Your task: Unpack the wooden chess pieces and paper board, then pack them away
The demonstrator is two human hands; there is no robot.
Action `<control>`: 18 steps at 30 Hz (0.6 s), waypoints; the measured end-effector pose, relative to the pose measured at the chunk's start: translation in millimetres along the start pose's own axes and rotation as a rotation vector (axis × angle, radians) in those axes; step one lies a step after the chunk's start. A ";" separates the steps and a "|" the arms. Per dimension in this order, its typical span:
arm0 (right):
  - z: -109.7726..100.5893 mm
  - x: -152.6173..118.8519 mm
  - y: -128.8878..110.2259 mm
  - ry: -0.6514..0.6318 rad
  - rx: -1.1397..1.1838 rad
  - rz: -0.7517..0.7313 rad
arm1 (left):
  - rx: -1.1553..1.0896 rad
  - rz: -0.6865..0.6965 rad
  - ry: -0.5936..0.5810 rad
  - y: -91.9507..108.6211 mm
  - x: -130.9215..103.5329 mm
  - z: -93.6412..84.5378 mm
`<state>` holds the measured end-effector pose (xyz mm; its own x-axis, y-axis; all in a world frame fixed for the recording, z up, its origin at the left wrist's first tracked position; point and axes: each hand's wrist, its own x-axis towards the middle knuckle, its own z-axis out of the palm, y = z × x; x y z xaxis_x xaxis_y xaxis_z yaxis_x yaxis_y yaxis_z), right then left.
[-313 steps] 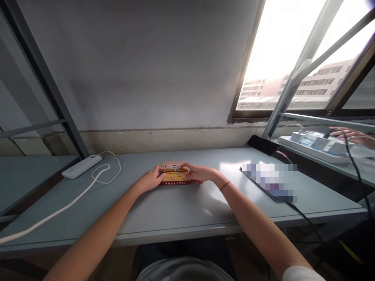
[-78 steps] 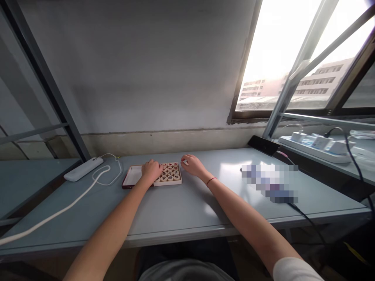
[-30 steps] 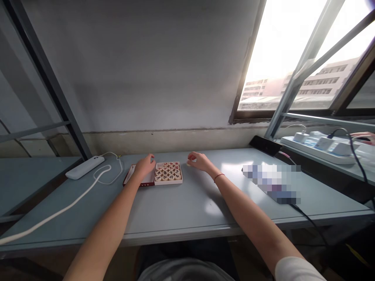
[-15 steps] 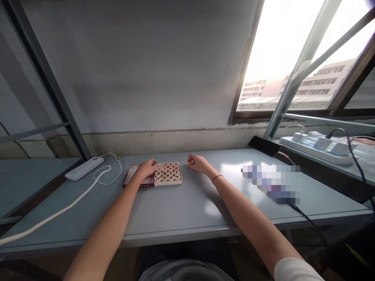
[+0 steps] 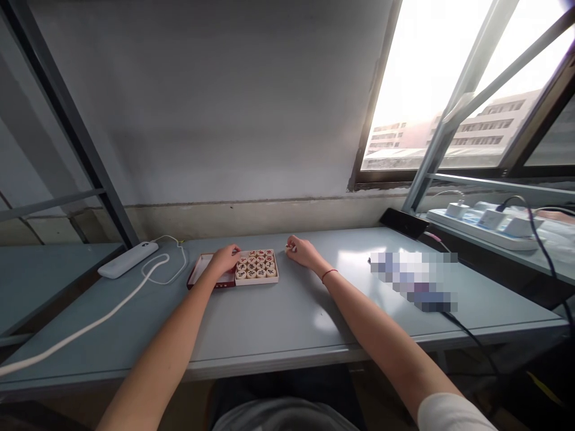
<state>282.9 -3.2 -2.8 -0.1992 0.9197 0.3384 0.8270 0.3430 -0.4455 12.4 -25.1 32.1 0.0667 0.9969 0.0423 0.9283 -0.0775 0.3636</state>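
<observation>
Several round Chinese chess pieces (image 5: 256, 267), marked in red and black, sit in rows in a white box tray (image 5: 258, 281). Joined to its left side lies the dark red box lid (image 5: 211, 286), pale inside and opened flat. My left hand (image 5: 224, 260) reaches over this lid, its fingers curled on the tray's far left corner and partly hiding the pieces there. Just right of the tray, my right hand (image 5: 300, 250) pinches a single chess piece (image 5: 288, 247) between thumb and fingers, close to the tabletop. Which character it bears is too small to tell.
On the left of the grey table (image 5: 269, 323) lie a white power strip (image 5: 128, 260) and its thick white cable (image 5: 112, 308). A blurred-out object (image 5: 413, 281) lies to the right. Another loaded power strip (image 5: 480, 229) stands beyond, beside a metal frame.
</observation>
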 end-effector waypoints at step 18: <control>11.1 -2.3 -2.1 0.080 -0.023 0.014 | 0.048 0.008 0.005 0.5 0.7 1.8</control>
<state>275.7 -3.9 -11.9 -0.1451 0.9059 0.3979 0.8417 0.3244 -0.4317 13.6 -24.4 30.7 0.0721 0.9962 0.0498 0.9444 -0.0842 0.3179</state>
